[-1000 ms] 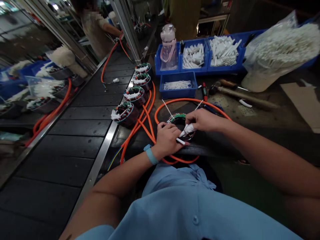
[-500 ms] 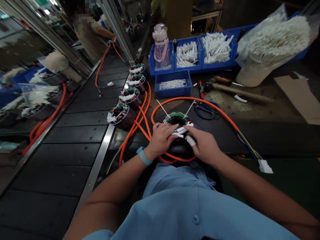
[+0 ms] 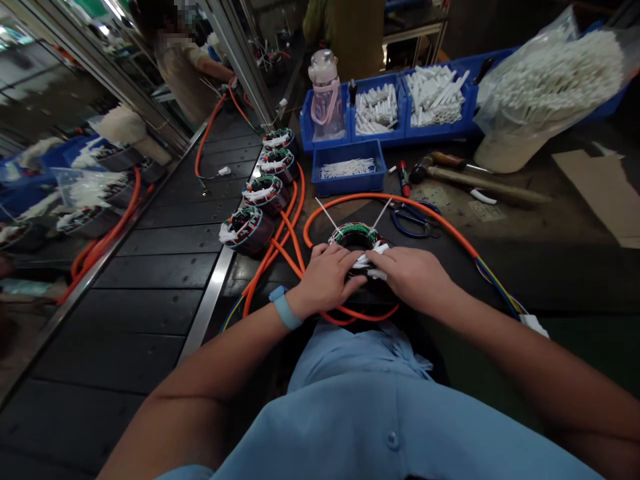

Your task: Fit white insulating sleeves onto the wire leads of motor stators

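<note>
Your left hand [image 3: 327,279] and right hand [image 3: 417,277] curl over the wound ring [image 3: 356,232] on the bench before you, fingers pressing its white sleeves [image 3: 369,259]. Blue bins [image 3: 406,139] hold white tubes [image 3: 436,97]; a blue tray [image 3: 349,185] holds white ties [image 3: 347,168]. The ring's opening faces up, tilted slightly.

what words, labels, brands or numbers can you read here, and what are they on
None can be read for certain.
Pink bottle: pale lettering, too blurred to read.
Red marker: markings too small to read.
Pale patch on the workbench: faint marks, unreadable.
</note>
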Demonstrator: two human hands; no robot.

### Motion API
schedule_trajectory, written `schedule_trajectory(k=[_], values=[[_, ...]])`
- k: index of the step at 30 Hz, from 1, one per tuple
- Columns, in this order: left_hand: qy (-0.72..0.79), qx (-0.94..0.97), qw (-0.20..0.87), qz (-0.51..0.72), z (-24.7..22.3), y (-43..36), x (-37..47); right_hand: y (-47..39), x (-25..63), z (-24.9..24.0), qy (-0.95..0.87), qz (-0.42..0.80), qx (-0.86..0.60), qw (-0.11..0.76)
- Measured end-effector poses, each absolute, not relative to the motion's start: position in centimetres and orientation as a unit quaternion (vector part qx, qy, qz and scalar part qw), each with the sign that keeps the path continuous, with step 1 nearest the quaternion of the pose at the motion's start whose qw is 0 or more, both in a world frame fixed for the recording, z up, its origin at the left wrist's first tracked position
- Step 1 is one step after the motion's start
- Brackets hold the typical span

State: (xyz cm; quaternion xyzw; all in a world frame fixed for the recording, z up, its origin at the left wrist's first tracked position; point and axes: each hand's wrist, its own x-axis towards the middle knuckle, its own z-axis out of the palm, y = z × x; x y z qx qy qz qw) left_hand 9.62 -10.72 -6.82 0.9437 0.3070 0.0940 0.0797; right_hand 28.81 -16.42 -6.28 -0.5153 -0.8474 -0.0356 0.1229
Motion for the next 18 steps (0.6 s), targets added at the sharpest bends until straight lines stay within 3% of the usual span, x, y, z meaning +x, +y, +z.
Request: schedule_trajectory(k=[5, 10, 14, 16, 18], values=[[0.301, 0.944, 0.017, 0.133, -8.3, -11.0, 9.8, -12.9, 28.7, -2.9, -0.844, 0.08, -0.53, 0.0], [0.239, 0.961, -0.011, 0.137, -8.5, -9.8, 9.6, -11.3, 28.3, -1.8, -0.85, 0.136, -0.509, -0.02], [0.206, 0.963, -0.054, 0.168, -8.6, -8.9, 9.6, -11.4, 30.2, -2.3, -0.851, 0.235, -0.468, 0.041], [0.185, 0.964, -0.068, 0.18, -8.8, -8.5, 9.8, -9.8, 32.6, -3.1, -0.823, 0.327, -0.449, 0.124], [0.169, 0.963, -0.074, 0.197, -8.9, -8.3, 9.9, -6.6, 35.9, -4.1, -0.75, 0.328, -0.52, 0.245]])
